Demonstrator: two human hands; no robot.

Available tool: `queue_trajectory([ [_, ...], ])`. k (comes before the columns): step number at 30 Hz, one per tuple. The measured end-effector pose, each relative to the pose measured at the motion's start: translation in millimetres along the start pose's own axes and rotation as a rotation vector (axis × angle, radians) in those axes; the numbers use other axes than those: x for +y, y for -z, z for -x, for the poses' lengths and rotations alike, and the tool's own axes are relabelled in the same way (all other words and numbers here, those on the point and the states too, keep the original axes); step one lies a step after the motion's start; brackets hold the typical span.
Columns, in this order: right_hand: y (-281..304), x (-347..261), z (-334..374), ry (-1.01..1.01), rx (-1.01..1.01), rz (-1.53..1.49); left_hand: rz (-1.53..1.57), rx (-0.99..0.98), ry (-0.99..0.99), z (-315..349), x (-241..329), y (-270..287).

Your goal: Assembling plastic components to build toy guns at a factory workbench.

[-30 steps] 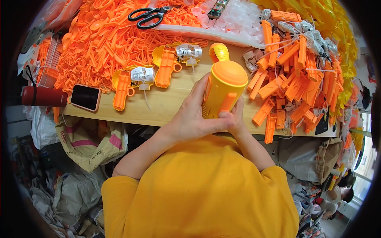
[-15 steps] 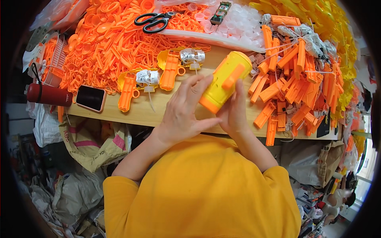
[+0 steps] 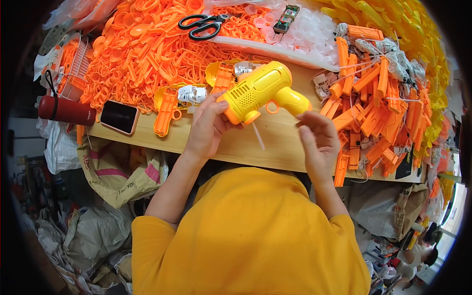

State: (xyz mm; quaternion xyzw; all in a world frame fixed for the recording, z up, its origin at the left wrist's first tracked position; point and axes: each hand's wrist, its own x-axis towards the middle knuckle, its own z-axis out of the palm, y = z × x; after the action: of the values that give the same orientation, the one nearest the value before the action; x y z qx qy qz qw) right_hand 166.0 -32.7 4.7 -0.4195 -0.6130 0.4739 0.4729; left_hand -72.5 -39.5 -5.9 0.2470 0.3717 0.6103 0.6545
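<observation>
A yellow toy gun with an orange trigger ring and orange end is held over the table, its handle pointing right. My left hand is closed around its left end. Below that end a thin clear tube hangs down. My right hand is beside the handle's tip, fingers curled but thumb apart, gripping nothing that I can see. Behind my left hand lie two opened yellow halves with orange battery boxes and silver-white motors: one half shows well, the other half is partly covered by the toy gun.
Loose orange parts heap up at the back left, with black-handled scissors on top. A white tray holds clear caps. Wired orange battery boxes pile at right. A phone and red bottle lie left.
The toy gun has been turned so its handle shows and points right. My left hand has shifted to its left end; my right hand has moved away to the right.
</observation>
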Motion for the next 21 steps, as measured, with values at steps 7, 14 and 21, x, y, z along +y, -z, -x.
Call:
queue_trajectory([
  [7,15,22,-22,0.101,0.127,0.243,-0.221,-0.043,0.171,0,-11,16],
  [14,9,45,-14,-0.236,-0.239,0.251,-0.448,-0.042,0.146,8,-15,15],
  [21,8,49,-29,-0.347,-0.287,0.027,-0.619,0.052,-0.022,8,-8,16],
])
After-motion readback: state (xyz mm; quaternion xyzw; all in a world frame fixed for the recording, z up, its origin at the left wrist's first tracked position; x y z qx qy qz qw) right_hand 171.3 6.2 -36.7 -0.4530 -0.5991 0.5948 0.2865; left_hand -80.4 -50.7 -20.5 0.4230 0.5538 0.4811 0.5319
